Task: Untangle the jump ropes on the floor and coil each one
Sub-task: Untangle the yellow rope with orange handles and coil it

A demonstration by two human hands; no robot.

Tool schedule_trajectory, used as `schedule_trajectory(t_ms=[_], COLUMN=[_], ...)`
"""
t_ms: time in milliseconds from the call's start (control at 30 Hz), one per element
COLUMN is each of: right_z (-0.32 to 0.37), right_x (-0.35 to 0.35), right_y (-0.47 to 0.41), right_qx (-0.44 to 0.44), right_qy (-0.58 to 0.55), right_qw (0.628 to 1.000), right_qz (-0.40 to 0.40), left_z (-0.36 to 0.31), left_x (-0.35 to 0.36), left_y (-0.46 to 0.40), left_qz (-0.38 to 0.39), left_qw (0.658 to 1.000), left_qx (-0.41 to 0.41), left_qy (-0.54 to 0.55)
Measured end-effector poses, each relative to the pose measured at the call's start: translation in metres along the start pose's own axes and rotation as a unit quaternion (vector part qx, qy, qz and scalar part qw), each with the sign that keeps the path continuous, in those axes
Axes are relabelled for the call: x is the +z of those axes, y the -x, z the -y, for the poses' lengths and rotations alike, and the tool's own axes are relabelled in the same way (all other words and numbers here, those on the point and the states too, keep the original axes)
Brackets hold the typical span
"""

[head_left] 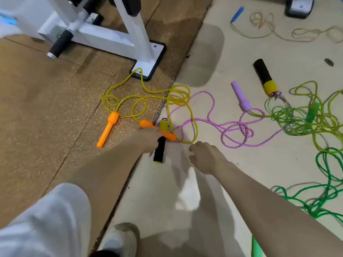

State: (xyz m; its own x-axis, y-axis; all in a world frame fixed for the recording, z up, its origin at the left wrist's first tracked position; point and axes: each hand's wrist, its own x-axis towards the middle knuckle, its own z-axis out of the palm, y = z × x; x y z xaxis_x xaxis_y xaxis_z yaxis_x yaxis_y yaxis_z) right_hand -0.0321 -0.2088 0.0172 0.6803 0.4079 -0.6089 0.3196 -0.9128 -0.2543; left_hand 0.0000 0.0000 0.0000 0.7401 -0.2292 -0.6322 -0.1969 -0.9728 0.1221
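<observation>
Meanwhile, at frame centre on the floor (213, 182), the left hand (148, 140) grips an orange handle (167, 135) of the light, springy yellow rope (141, 93), best held there, while the right hand (206, 156) hovers, loosely curled and empty.

glossy plastic yellow rope (141, 93), speckled matt mat (55, 108)

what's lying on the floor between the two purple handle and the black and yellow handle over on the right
Nothing: in the head view, the pale floor between the purple handle and the black and yellow handle is bare. The ropes start below them.
</observation>
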Motion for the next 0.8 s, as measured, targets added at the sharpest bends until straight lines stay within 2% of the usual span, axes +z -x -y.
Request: schedule_trajectory(t_ms=[100,233,400,467,500,533,567,600,667,700,733,800], right_z=[-0.006,-0.013,-0.005,-0.002,0.002,0.008,0.016,0.024,0.039,0.046,0.051,0.058], right_x=[0.005,0.012,0.027,0.029,0.028,0.026,0.022,0.017,0.009,0.007,0.007,0.007], right_y=[-0.016,-0.024,-0.01,-0.014,-0.018,-0.021,-0.022,-0.021,-0.014,-0.008,-0.004,0.006], right_qx=[0.007,0.043,0.031,0.035,0.053,0.086,0.117,0.136,0.14,0.126,0.105,0.058], right_qy=[-0.02,-0.071,-0.099,-0.188,-0.275,-0.375,-0.484,-0.586,-0.727,-0.766,-0.781,-0.775], right_qw=[0.999,0.994,0.993,0.978,0.952,0.911,0.852,0.785,0.666,0.627,0.614,0.628], right_qz=[-0.028,-0.064,-0.048,-0.084,-0.121,-0.149,-0.159,-0.15,-0.091,-0.068,-0.053,-0.036], left_z=[-0.004,-0.017,-0.025,-0.026,-0.029,-0.034,-0.044,-0.055,-0.071,-0.075,-0.077,-0.072], left_x=[0.019,0.039,0.049,0.055,0.055,0.05,0.042,0.029,0.005,-0.006,-0.017,-0.037], left_y=[-0.01,-0.022,-0.009,-0.007,-0.004,0.003,0.015,0.027,0.044,0.049,0.053,0.059], left_qz=[-0.001,-0.1,-0.041,-0.072,-0.106,-0.137,-0.15,-0.145,-0.123,-0.102,-0.078,-0.037], left_qw=[0.997,0.984,0.982,0.988,0.99,0.976,0.94,0.883,0.737,0.671,0.613,0.514], left_qx=[0.001,-0.016,0.018,0.064,0.089,0.101,0.094,0.079,0.047,0.042,0.042,0.042], left_qy=[-0.079,-0.145,-0.186,-0.122,-0.015,0.133,0.292,0.439,0.663,0.734,0.785,0.856])
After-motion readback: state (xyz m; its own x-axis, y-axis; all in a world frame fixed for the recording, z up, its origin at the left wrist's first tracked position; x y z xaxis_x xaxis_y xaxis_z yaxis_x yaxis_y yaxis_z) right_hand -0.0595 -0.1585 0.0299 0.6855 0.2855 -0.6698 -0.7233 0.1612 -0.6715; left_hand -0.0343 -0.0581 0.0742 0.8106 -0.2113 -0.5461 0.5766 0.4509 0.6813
